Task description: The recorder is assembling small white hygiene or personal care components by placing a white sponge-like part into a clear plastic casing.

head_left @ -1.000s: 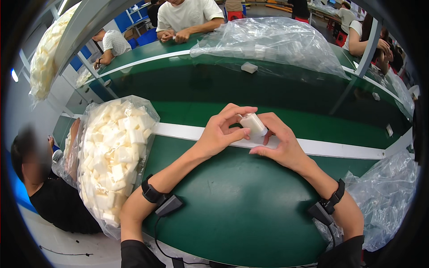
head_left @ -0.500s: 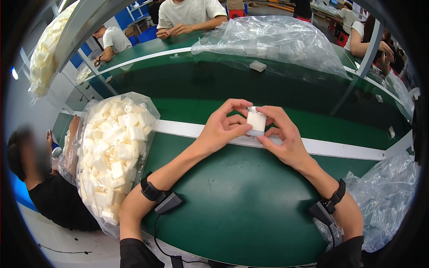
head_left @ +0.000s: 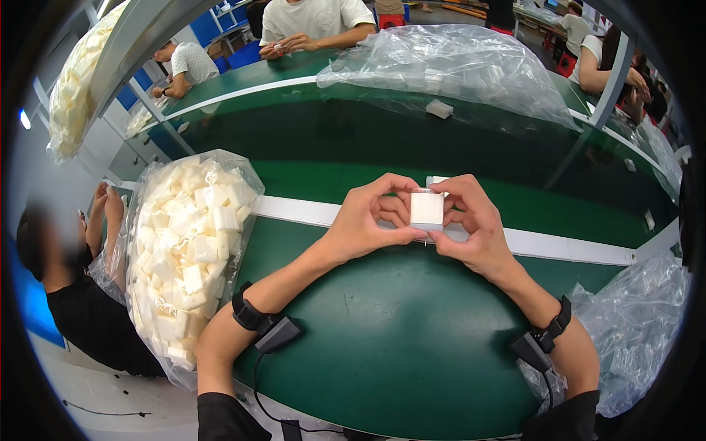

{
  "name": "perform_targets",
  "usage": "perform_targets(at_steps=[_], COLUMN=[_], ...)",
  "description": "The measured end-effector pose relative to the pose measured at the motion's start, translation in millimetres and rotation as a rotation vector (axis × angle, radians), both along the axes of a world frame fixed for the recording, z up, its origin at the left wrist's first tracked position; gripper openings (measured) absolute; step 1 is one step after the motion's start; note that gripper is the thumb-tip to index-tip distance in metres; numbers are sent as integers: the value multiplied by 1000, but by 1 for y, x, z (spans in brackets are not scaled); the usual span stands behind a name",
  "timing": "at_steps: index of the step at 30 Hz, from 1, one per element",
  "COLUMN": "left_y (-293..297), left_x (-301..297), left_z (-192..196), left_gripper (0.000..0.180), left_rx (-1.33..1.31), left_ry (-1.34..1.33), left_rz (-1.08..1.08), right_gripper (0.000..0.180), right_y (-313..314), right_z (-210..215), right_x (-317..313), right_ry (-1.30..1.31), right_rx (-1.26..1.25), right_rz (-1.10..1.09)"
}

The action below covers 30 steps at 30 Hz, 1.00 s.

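Between my two hands is a small, square, cream-white block with clear edges (head_left: 426, 209), like a foam piece in a clear plastic case. My left hand (head_left: 371, 217) grips its left side, thumb along the lower edge and fingers curled behind. From the right, my right hand (head_left: 471, 220) holds it with thumb low and index finger at the top corner. Just behind my fingertips, part of another white piece (head_left: 435, 180) shows; most of it is hidden. The hands are above the white rail (head_left: 301, 211) at the near edge of the green belt.
A clear bag of cream foam blocks (head_left: 193, 250) stands by my left arm, with a co-worker (head_left: 95, 316) beyond it. Crumpled clear plastic (head_left: 625, 331) lies at right. On the dark green belt (head_left: 316, 140) is a small white box (head_left: 440, 109); a large clear bag (head_left: 448, 70) lies across.
Both hands have come slightly nearer and lower, and the held block now faces me squarely. Small pieces on the belt have shifted right. The co-worker at left has raised their hands.
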<state>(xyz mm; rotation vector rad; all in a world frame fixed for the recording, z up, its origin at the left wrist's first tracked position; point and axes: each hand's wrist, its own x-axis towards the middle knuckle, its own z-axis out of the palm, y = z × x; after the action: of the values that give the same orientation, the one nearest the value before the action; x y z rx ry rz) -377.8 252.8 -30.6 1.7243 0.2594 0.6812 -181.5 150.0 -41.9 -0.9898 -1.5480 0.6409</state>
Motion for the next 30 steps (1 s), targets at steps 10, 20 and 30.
perform_targets(at_steps=[10, 20, 30], left_y=[2, 8, 14], left_x=[2, -3, 6], left_z=[-4, 0, -9], left_gripper=[57, 60, 76], left_rx=[37, 174, 209], left_ry=[-39, 48, 31], left_rz=[38, 101, 257], right_gripper=[52, 61, 72], right_y=[0, 0, -2], right_z=[1, 0, 16], right_x=[-4, -2, 0], right_ry=[9, -8, -602], right_rx=[68, 20, 176], right_rz=[-51, -36, -428])
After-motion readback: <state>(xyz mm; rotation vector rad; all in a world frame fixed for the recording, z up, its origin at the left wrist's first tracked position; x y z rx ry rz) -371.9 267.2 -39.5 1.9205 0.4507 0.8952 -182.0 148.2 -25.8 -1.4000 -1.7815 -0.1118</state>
